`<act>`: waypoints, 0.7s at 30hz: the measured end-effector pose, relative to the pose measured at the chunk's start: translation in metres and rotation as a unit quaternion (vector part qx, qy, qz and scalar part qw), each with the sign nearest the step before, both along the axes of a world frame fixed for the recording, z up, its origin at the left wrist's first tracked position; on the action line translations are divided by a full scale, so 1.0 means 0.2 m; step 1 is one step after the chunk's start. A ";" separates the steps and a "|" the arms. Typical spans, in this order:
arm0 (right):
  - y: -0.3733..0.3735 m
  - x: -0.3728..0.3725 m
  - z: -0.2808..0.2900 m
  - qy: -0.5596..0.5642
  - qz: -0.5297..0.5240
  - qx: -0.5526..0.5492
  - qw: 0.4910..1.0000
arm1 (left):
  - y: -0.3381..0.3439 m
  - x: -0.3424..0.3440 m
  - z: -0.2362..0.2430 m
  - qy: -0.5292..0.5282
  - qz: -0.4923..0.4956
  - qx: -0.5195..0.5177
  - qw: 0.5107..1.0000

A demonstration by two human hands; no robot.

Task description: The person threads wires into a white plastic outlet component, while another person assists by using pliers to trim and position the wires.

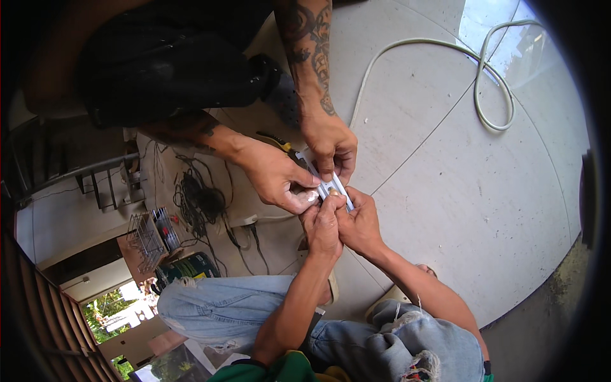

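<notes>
My left hand (323, 224) and my right hand (361, 223) are pressed together around the near end of a narrow white strip-shaped part (330, 186). Both sets of fingers are closed on it. From the top, another person's two hands grip the far end of the same part: one hand (277, 176) at the left and a tattooed one (330, 143) above it. A tool with a yellow and black handle (280, 143) lies just behind those hands, partly hidden by them.
A pale cable (490, 95) loops across the light floor panels at the upper right. A tangle of black wires (198, 198) lies at the left, near a wire rack (147, 239) and a dark can (188, 267). My knees in torn jeans fill the bottom.
</notes>
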State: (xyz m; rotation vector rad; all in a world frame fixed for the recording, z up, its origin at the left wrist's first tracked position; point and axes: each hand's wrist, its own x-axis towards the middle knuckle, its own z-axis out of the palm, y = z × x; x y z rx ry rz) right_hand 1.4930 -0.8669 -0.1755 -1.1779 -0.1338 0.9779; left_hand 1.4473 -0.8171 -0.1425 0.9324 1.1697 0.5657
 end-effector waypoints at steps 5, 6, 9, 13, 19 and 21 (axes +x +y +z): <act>0.02 0.00 0.00 -0.022 0.013 -0.018 1.000 | 0.05 -0.04 -0.03 -0.009 -0.035 0.003 0.999; 0.03 -0.01 -0.01 -0.007 0.003 -0.012 1.000 | 0.04 -0.03 -0.02 0.001 -0.047 0.022 0.999; 0.04 -0.01 -0.01 0.007 -0.002 -0.008 1.000 | 0.04 -0.02 0.01 -0.030 -0.040 -0.001 0.999; 0.04 0.02 0.01 0.026 0.039 -0.045 0.998 | 0.05 -0.09 -0.05 -0.045 -0.044 0.045 0.997; 0.03 0.06 0.05 0.037 0.030 -0.020 0.999 | 0.11 -0.16 -0.05 -0.124 -0.025 -0.018 0.992; 0.03 0.06 0.06 0.043 0.033 -0.026 0.998 | 0.09 -0.15 -0.05 -0.119 -0.036 -0.003 0.992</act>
